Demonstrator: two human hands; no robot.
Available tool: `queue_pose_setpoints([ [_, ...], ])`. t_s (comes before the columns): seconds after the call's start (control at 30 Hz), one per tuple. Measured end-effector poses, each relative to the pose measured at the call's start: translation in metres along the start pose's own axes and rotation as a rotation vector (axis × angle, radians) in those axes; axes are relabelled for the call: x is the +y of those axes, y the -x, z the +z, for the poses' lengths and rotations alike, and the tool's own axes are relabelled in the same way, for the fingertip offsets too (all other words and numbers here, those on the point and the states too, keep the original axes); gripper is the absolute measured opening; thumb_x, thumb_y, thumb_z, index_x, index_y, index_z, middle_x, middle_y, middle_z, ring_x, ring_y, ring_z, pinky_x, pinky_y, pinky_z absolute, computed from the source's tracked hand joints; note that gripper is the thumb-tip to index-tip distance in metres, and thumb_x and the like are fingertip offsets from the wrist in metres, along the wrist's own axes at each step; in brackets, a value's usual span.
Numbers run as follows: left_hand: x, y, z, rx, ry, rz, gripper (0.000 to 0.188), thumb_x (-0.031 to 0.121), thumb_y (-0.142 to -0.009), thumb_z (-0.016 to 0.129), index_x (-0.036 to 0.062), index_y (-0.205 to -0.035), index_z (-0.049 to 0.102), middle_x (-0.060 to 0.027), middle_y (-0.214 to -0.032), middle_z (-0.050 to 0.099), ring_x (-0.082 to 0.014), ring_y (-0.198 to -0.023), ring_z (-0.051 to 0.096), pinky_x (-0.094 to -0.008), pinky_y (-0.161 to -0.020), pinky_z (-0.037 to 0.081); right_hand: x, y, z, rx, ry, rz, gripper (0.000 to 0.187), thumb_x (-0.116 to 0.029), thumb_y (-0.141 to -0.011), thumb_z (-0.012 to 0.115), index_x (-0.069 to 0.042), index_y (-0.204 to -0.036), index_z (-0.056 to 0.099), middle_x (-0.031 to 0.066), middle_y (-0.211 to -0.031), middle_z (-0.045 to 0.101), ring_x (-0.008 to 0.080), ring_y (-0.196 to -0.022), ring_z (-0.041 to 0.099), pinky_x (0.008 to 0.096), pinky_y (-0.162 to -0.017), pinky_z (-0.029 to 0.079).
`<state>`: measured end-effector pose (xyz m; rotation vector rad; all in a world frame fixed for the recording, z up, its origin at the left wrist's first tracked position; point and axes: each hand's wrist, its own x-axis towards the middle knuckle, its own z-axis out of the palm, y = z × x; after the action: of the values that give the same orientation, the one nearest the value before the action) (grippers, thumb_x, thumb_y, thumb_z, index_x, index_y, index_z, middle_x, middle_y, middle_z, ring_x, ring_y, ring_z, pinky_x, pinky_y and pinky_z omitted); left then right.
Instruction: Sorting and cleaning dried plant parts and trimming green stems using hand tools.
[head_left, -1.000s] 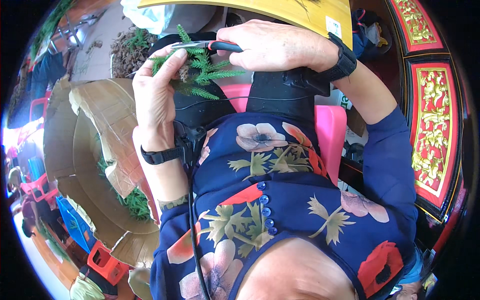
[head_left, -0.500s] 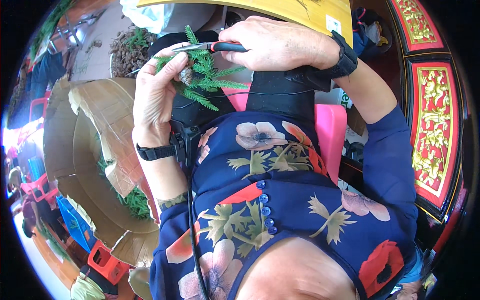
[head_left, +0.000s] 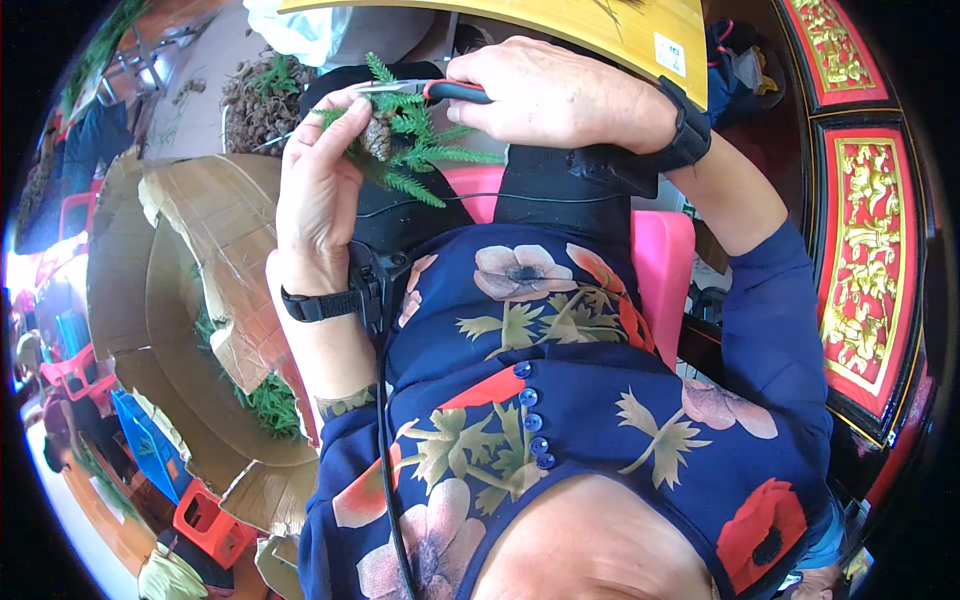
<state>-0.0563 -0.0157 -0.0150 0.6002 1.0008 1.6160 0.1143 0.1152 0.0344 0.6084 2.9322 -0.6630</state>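
Note:
My left hand (head_left: 322, 165) pinches a green artificial pine sprig (head_left: 418, 140) between thumb and fingers, above my lap. A small brown pine cone (head_left: 378, 138) sits among its needles beside my thumb. My right hand (head_left: 545, 95) is closed around the black and red handles of a pair of pliers (head_left: 455, 91). Their metal jaws point left and reach the top of the sprig by my left fingertips. Whether the jaws grip a wire or stem there is too small to tell.
A torn cardboard box (head_left: 165, 270) with green sprigs (head_left: 272, 405) inside stands at my left. Beyond it lies a pile of brown pine cones (head_left: 262, 105). A yellow table (head_left: 560, 18) is ahead. A thin cable (head_left: 560, 187) crosses my lap. Red and gold carved panels (head_left: 866, 260) line the right.
Both hands and the sprig have shifted slightly. The sprig has turned a little, and the pine cone shows more plainly. The pliers remain at its top.

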Motion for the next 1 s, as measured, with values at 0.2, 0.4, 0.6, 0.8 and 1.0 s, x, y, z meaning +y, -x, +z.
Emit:
queue_pose_setpoints([
  [0.2,-0.001,-0.002,0.004,-0.016,0.093,0.047,0.018,0.004,-0.09,0.053,-0.0033,-0.106,0.056,-0.008,-0.102,0.061,-0.014,-0.095,0.058,-0.027,-0.088,0.045,0.015,-0.005,0.001,-0.008,-0.017,-0.012,0.031,-0.028,-0.089,0.048,-0.001,-0.104,0.057,0.0197,-0.093,0.061,0.0348,-0.088,0.059,0.0424,-0.077,0.046],
  [0.4,-0.002,-0.001,0.001,0.007,0.08,0.036,0.018,0.005,-0.091,0.052,-0.0036,-0.107,0.056,-0.0081,-0.102,0.062,-0.014,-0.094,0.059,-0.0265,-0.087,0.045,0.011,-0.003,0.001,-0.05,-0.025,-0.014,0.029,-0.026,-0.088,0.048,-0.002,-0.102,0.056,0.0199,-0.092,0.061,0.0351,-0.088,0.059,0.0433,-0.077,0.046],
  [0.6,-0.001,0.003,0.009,0.095,-0.071,0.059,0.018,0.005,-0.09,0.055,-0.002,-0.106,0.058,-0.0073,-0.097,0.064,-0.012,-0.088,0.06,-0.0242,-0.083,0.047,0.004,0.002,0.001,0.023,0.071,0.006,0.027,-0.022,-0.083,0.05,0.0,-0.098,0.058,0.0216,-0.086,0.062,0.0359,-0.083,0.061,0.0435,-0.074,0.048],
  [0.8,-0.001,0.002,0.007,0.078,-0.057,0.082,0.02,0.005,-0.089,0.056,-0.0014,-0.108,0.058,-0.0064,-0.096,0.064,-0.0105,-0.087,0.06,-0.0229,-0.08,0.047,-0.001,0.003,0.005,0.152,0.139,0.034,0.028,-0.016,-0.073,0.055,0.004,-0.091,0.061,0.0241,-0.081,0.064,0.0365,-0.078,0.064,0.0425,-0.072,0.051],
  [1.0,-0.001,0.002,0.009,0.081,-0.02,0.096,0.024,0.004,-0.089,0.056,-0.0014,-0.113,0.057,-0.0067,-0.097,0.065,-0.0105,-0.087,0.061,-0.0233,-0.08,0.047,0.014,0.001,0.006,0.104,0.023,-0.099,0.023,-0.015,-0.082,0.054,-0.001,-0.1,0.055,0.021,-0.081,0.061,0.0373,-0.078,0.06,0.0429,-0.071,0.048],
])
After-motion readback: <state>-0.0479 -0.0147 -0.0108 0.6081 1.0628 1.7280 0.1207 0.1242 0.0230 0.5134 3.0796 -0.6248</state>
